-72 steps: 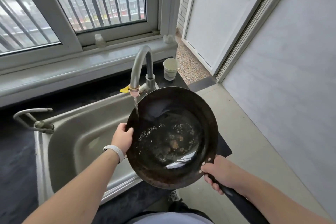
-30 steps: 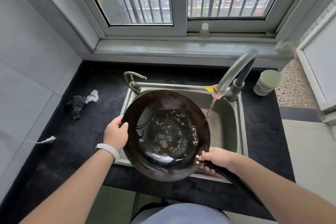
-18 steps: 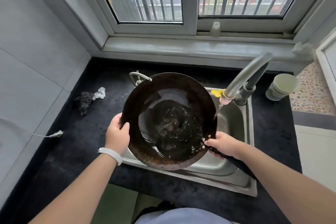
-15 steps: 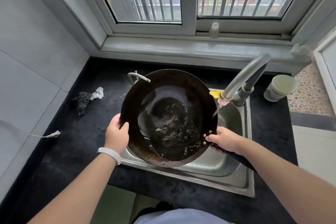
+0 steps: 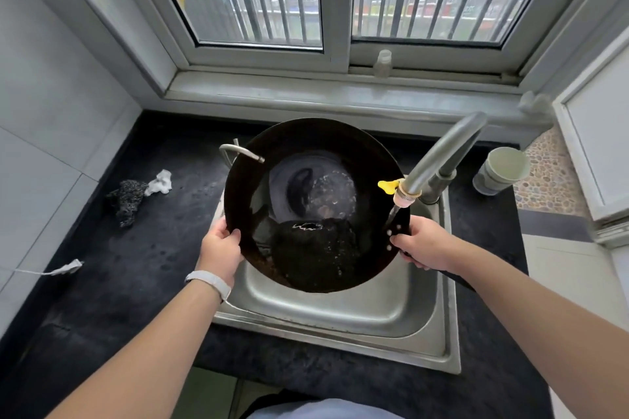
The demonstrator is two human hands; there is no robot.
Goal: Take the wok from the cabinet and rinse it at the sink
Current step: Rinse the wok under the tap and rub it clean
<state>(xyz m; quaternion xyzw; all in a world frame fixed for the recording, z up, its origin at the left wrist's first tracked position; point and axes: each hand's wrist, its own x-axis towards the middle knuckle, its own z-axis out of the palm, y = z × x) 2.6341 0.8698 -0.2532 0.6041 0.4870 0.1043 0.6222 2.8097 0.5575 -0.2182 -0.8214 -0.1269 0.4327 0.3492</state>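
Black wok [image 5: 316, 204] held tilted over sink [image 5: 340, 309], rinse water pooled at near edge, likely for swirling out. Left hand [image 5: 219, 248] grip wraps rim; right hand [image 5: 422, 245] grip clasps handle base, steadying weight.

The dark metal wok [image 5: 316, 139] is shining wet inside. The metal sink [image 5: 340, 313] is gleaming softly and smooth. The metal tap [image 5: 442, 153] is looking dull. The black counter [image 5: 129, 282] is looking dull and rough.

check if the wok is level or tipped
Tipped, near edge lowest: in the wok, the water lies pooled against the near wall, leaving the centre bare.
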